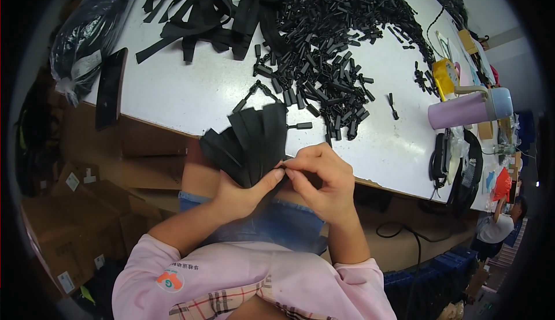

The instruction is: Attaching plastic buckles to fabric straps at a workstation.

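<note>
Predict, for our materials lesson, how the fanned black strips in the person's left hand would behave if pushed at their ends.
The black strips would probably bend easily, since each looks thin and flat. Their ends, spread beyond the left hand, may slide over one another. They are likely light, given how thin they appear.

White table (173, 92), zipper pulls (338, 97), black strips (247, 24)

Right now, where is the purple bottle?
In the head view, the purple bottle is right of the right hand, on the white table, just below a yellow item.
</note>
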Demonstrator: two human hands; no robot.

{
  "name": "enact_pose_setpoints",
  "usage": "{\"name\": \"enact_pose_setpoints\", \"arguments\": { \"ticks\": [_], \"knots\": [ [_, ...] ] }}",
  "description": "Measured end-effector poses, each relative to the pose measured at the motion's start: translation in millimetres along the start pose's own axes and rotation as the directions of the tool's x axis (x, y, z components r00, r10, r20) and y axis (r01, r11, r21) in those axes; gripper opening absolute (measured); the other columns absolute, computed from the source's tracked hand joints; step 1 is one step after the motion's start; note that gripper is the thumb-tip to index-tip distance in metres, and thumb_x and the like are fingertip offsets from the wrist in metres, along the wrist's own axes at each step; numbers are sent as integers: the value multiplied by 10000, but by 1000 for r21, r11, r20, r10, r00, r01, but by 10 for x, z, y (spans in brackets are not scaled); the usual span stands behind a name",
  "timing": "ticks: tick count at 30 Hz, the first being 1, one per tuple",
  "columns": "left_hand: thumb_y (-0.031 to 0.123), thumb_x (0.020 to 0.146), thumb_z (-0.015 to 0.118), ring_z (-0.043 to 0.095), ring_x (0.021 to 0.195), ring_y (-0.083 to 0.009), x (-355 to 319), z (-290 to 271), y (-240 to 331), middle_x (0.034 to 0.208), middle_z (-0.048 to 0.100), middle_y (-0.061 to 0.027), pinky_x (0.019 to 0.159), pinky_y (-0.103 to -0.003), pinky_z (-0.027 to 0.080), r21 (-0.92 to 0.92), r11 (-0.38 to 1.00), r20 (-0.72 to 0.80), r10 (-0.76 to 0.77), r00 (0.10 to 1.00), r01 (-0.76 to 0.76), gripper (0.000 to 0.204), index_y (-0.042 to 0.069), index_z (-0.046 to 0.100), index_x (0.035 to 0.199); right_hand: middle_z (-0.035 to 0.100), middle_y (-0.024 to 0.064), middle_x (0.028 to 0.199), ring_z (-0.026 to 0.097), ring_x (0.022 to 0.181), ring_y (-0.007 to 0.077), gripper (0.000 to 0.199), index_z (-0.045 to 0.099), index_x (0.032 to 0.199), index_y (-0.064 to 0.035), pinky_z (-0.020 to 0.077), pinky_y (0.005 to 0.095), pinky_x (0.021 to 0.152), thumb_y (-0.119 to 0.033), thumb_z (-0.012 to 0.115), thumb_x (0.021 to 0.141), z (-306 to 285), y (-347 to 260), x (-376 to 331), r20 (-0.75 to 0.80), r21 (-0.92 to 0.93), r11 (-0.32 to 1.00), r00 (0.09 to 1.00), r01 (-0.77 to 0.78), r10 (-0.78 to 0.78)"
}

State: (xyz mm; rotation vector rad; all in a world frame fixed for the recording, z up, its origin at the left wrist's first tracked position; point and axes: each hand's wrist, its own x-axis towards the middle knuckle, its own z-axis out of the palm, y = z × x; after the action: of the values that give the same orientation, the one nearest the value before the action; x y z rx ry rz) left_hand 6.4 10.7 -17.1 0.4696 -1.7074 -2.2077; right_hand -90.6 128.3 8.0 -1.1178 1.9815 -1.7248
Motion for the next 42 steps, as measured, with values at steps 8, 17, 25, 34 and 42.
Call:
{"name": "enact_pose_setpoints", "arguments": {
  "ticks": [8, 17, 25, 34, 42],
  "knots": [
    [50, 800, 526, 507, 815, -90, 21, 27, -2, 891, 541, -34, 727, -221, 422, 35, 996, 94, 84, 992, -88, 189, 6, 517, 984, 528, 72, 771, 487, 592, 90, 141, 586, 811, 9, 396, 187, 489, 66, 598, 683, 91, -22, -65, -151, -105, 991, 983, 87, -102],
    [62, 818, 503, 504, 827, -101, 11, 34, 79, 902, 529, -52, 736, -225, 419, 36, 982, 33, 183, 983, -184, 210, -5, 482, 1016, 512, 67, 758, 477, 552, 63, 89, 543, 803, 45, 390, 165, 464, 56, 577, 722, 293, 92, -165, -248, 180, 983, 968, 19, 26],
    [23, 805, 499, 517, 854, -112, 54, -23, 227, 927, 541, -69, 745, -241, 438, -215, 975, 210, -13, 978, 60, 218, -25, 491, 1018, 501, 49, 698, 438, 479, 59, 45, 515, 764, 38, 362, 172, 403, 17, 553, 753, 119, 161, -150, 163, 763, 549, 923, -341, 348],
    [48, 824, 476, 512, 854, -112, 45, -5, 198, 955, 523, -69, 748, -237, 431, -123, 990, 203, -44, 978, 70, 230, -16, 476, 1046, 494, 36, 700, 442, 513, 49, 38, 504, 762, 24, 364, 165, 432, 6, 537, 766, 209, 107, -172, 26, 666, 688, 930, -289, 366],
    [75, 824, 490, 503, 875, -113, 46, -52, 195, 967, 528, -67, 759, -248, 418, 128, 991, 222, 11, 975, -41, 224, 5, 495, 1037, 486, 52, 746, 425, 523, 45, 36, 512, 799, 24, 351, 168, 451, -9, 519, 787, 174, 189, -231, 11, 387, 909, 986, -157, 166]
  ]
}}
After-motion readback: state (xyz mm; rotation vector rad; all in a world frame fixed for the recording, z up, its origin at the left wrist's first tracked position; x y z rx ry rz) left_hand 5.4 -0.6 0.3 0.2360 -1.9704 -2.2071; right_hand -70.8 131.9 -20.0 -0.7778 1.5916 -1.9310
